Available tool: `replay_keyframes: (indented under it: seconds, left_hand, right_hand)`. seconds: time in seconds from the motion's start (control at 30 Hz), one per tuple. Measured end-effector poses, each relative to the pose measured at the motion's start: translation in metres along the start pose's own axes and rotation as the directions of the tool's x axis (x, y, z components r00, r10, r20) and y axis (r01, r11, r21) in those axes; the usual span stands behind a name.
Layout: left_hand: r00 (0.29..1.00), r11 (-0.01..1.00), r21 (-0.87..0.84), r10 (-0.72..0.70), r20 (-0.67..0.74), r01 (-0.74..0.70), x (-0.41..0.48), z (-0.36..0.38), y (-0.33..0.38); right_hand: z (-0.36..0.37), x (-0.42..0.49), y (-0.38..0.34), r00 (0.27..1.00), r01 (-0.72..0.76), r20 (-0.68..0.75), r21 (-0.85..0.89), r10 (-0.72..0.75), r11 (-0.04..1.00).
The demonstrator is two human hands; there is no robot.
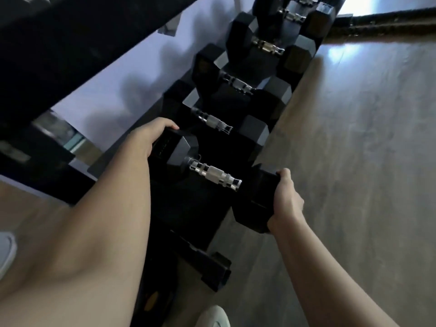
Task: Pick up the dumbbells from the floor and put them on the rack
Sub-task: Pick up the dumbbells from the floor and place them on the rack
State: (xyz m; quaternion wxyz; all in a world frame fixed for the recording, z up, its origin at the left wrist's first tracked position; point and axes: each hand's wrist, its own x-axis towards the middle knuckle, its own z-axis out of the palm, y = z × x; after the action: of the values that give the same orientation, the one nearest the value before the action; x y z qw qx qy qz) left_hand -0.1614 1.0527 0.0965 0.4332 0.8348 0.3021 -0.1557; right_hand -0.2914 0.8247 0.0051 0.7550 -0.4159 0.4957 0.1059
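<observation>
A black hex dumbbell (214,174) with a chrome handle lies across the near end of the low black rack (212,267). My left hand (151,133) grips its far head from the wall side. My right hand (286,199) clasps its near head from the floor side. Beyond it, several more black hex dumbbells (238,84) sit side by side along the rack, running up and to the right. The rack's surface under the held dumbbell is in deep shadow, so I cannot tell whether the dumbbell rests on it or hovers just above.
A pale wall (113,86) runs behind the rack on the left, with a dark upper rack shelf (59,43) overhanging it. Grey wood-look floor (354,161) spreads to the right. A dark rope or mat edge (389,22) lies at the top right. My white shoe (214,317) shows at the bottom.
</observation>
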Motion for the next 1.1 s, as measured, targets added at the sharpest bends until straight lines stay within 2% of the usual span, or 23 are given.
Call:
replay_keyframes:
  seconds: [0.27, 0.33, 0.47, 0.57, 0.67, 0.77, 0.87, 1.0, 1.1]
  left_hand:
    - [0.994, 0.999, 0.020, -0.025, -0.109, 0.028, 0.049, -0.026, -0.008]
    - [0.992, 1.000, 0.016, -0.010, -0.124, 0.012, 0.057, -0.025, -0.010]
    - [0.987, 0.999, 0.041, 0.000, -0.163, 0.007, 0.077, -0.027, -0.012]
    - [0.955, 0.995, 0.102, 0.033, -0.293, -0.003, 0.068, -0.023, -0.015]
    - [0.892, 0.981, 0.192, 0.097, -0.441, -0.012, 0.063, -0.010, -0.018]
    - [0.842, 0.960, 0.278, 0.182, -0.509, -0.039, 0.053, 0.002, -0.025]
    - [0.807, 0.931, 0.341, 0.299, -0.509, -0.130, 0.045, 0.013, -0.047]
    - [0.719, 0.875, 0.404, 0.460, -0.520, -0.267, 0.047, 0.017, -0.074]
    - [0.668, 0.853, 0.412, 0.512, -0.539, -0.321, 0.055, 0.014, -0.076]
  right_hand:
    - [0.055, 0.013, 0.010, 0.998, -0.036, 0.044, -0.026, 0.037, 0.999]
    - [0.059, 0.016, 0.006, 0.998, -0.046, 0.027, -0.061, 0.048, 0.997]
    - [0.055, 0.021, 0.003, 0.995, -0.030, 0.095, -0.107, 0.040, 0.994]
    - [0.045, 0.024, 0.009, 0.988, 0.061, 0.156, -0.252, -0.022, 0.966]
    - [0.035, 0.030, 0.017, 0.961, 0.259, 0.186, -0.343, -0.206, 0.903]
    - [0.036, 0.029, 0.025, 0.904, 0.419, 0.212, -0.252, -0.372, 0.872]
    - [0.040, 0.029, 0.029, 0.842, 0.534, 0.166, -0.124, -0.513, 0.836]
    - [0.046, 0.036, 0.035, 0.825, 0.557, 0.138, -0.042, -0.547, 0.829]
    - [0.050, 0.039, 0.035, 0.844, 0.531, 0.101, -0.022, -0.527, 0.847]
